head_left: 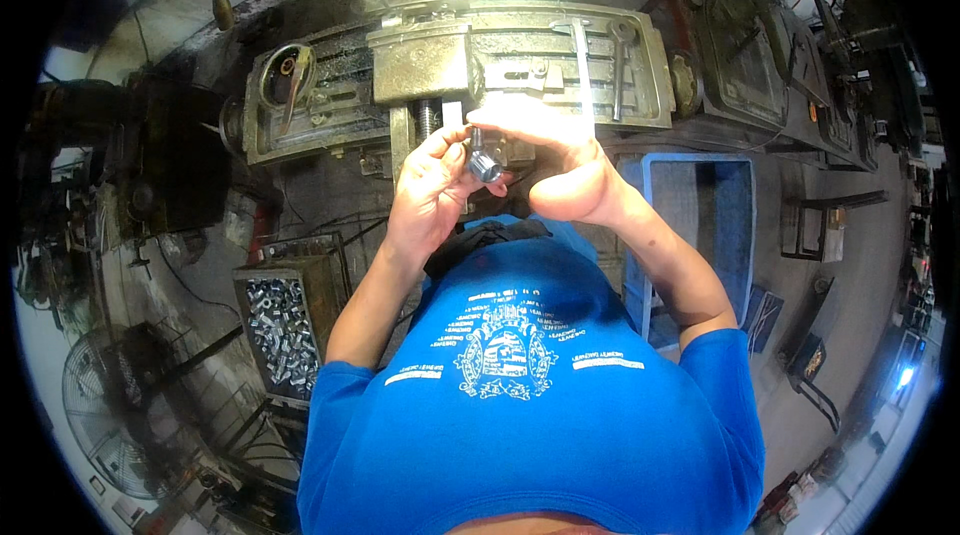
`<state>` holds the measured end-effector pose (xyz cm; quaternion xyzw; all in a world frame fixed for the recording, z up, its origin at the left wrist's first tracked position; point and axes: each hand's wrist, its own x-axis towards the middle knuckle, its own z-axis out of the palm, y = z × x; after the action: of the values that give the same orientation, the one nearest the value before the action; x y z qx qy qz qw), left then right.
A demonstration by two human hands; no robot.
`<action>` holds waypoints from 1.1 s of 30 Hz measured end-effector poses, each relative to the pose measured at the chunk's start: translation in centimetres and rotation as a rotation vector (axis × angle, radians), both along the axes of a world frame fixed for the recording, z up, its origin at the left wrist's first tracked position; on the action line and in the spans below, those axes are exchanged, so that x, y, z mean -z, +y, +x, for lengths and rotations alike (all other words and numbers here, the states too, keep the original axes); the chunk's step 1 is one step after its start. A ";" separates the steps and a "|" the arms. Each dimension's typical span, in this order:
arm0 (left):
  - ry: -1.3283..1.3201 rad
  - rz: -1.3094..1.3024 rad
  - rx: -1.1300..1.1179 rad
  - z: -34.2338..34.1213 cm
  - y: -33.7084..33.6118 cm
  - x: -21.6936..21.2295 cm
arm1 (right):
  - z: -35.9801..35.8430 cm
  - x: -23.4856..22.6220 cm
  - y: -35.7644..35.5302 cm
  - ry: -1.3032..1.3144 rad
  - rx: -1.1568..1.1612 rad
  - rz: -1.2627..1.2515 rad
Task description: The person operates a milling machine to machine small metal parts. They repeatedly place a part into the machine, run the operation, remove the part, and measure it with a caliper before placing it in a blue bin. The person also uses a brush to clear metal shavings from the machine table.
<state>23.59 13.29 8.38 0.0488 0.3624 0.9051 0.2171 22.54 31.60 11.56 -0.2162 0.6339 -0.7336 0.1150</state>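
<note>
In front of my chest I hold a small metal fitting (485,168), with a ribbed round end toward me and a narrower stem pointing away. My left hand (425,190) is closed round it, thumb and fingers at the stem. From the right, my right hand (575,170) reaches across with its index finger stretched to the stem's far end. Its thumb stands apart from that finger, and glare washes out much of this hand. Just beyond both hands is a machine table (640,85) with a vise-like metal block (420,65) on it.
A caliper (582,60) and a wrench (620,65) lie on the machine table's right side. At its left is a round ring-shaped part (287,75). A metal bin (282,335) of similar fittings stands lower left. A blue crate (738,235) is at right, a fan (105,415) far left.
</note>
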 end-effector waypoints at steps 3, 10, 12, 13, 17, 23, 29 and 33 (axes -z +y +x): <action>-0.008 0.023 -0.013 -0.2 0.0 0.2 | 0.1 0.1 0.0 -0.010 0.022 0.015; -0.054 0.047 -0.012 -0.6 0.0 0.9 | 0.3 1.1 1.2 -0.003 0.058 0.023; -0.091 0.059 -0.006 -0.8 0.0 1.1 | 0.6 2.0 1.6 0.055 0.119 0.087; -0.098 0.052 -0.011 -0.9 0.0 1.1 | 0.8 2.2 1.8 0.045 0.120 0.083; -0.098 0.035 0.002 -1.2 0.1 1.5 | 1.7 3.3 2.2 0.005 0.141 0.092; -0.130 0.012 0.023 -1.3 0.2 2.2 | 2.1 3.4 2.3 -0.023 0.123 0.083; -0.113 -0.043 0.030 -1.3 0.4 2.2 | 2.1 2.3 1.6 -0.061 0.122 0.073; -0.128 -0.069 0.024 -1.3 0.4 2.9 | 1.1 2.1 1.3 0.179 0.156 0.230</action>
<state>22.28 13.73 5.48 -0.0125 0.3780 0.8907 0.2522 23.66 32.90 9.46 -0.2161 0.7364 -0.6406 0.0247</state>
